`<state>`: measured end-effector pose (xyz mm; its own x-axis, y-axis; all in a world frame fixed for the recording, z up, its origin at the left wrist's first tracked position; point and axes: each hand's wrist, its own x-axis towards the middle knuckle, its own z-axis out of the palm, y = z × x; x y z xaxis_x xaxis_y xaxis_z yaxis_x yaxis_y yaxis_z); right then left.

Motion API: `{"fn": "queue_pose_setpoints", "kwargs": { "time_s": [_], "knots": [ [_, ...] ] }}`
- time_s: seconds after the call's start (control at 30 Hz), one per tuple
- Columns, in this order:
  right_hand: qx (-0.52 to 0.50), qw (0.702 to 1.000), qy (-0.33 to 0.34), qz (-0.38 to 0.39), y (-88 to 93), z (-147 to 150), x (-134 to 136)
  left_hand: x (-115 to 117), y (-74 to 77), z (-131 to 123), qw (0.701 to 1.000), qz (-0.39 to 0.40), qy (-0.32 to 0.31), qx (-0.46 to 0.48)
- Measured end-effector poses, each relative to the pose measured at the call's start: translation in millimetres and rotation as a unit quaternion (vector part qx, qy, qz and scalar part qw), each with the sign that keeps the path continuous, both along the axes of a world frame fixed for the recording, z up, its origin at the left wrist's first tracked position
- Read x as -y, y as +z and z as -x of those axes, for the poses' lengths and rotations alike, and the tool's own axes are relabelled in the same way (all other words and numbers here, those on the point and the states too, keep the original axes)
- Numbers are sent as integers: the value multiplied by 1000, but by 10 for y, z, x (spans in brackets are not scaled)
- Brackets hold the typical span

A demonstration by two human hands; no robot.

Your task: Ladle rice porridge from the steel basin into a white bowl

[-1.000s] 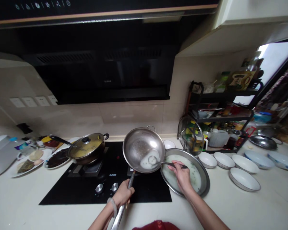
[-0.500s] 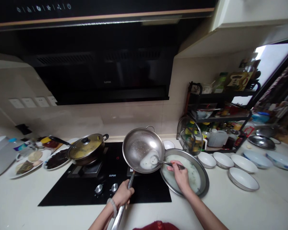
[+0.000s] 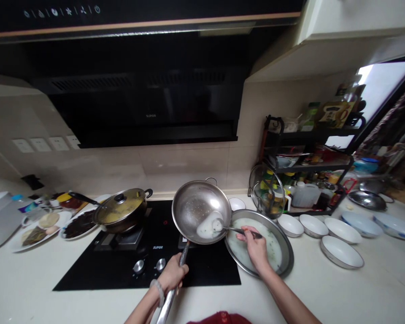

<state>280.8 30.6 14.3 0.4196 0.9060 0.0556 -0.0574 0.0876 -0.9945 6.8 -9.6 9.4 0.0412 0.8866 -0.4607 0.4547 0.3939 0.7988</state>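
Ladle (image 3: 218, 225): shifted slightly rightward inside the wok (image 3: 192, 202) since a second ago; wok and both hands nearly unmoved.

Far left of the wok: one blue-capped bottle (image 3: 26, 207), label unreadable from here; one white plate (image 3: 63, 219) bearing a round pale item (image 3: 49, 220), a leafy item (image 3: 34, 237) and an egg-like piece (image 3: 51, 230); one yellow-lidded jar (image 3: 69, 202); one plate of dark food (image 3: 81, 223).

Nearer left of the wok: one pan (image 3: 131, 223), glass lid (image 3: 111, 212) on, yellowish contents showing through.

Above and behind the wok: range hood (image 3: 189, 96), marked "SUPOR".

Below the wok: black cooktop (image 3: 209, 272), also marked "SUPOR".

Near side of the wok: left hand (image 3: 173, 272), wrapped around its handle.

Inside the wok: white liquid (image 3: 205, 230), the ladle's bowl in it.

Just right of the wok: right hand (image 3: 256, 247), gripping the ladle's handle above a metal basin (image 3: 286, 245) of whitish liquid with green flecks.

Farther right of the wok: rack (image 3: 310, 136) of bottles, labels blurred; four white bowls (image 3: 342, 254); two pale-blue bowls (image 3: 362, 225).
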Motion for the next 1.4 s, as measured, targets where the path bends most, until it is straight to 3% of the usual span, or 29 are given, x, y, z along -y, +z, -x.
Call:
{"fn": "queue_pose_setpoints", "kwargs": {
  "time_s": [0.27,0.53,0.73,1.13,1.4],
  "knots": [
    [-48,999,-15,-10,-48,-4,-44,-8,-72,26,1000,0,-1,-1],
    [56,998,21,-1,52,15,26,-18,-119,33,1000,-8,-3,1],
    [67,998,18,8,57,2,36,-16,-130,34,1000,-9,-5,2],
    [46,999,3,14,107,0,16,-12,-79,19,1000,-7,-5,2],
    [-39,999,-11,6,-40,-31,-44,-14,-85,20,1000,-5,-7,4]
  ]
}}
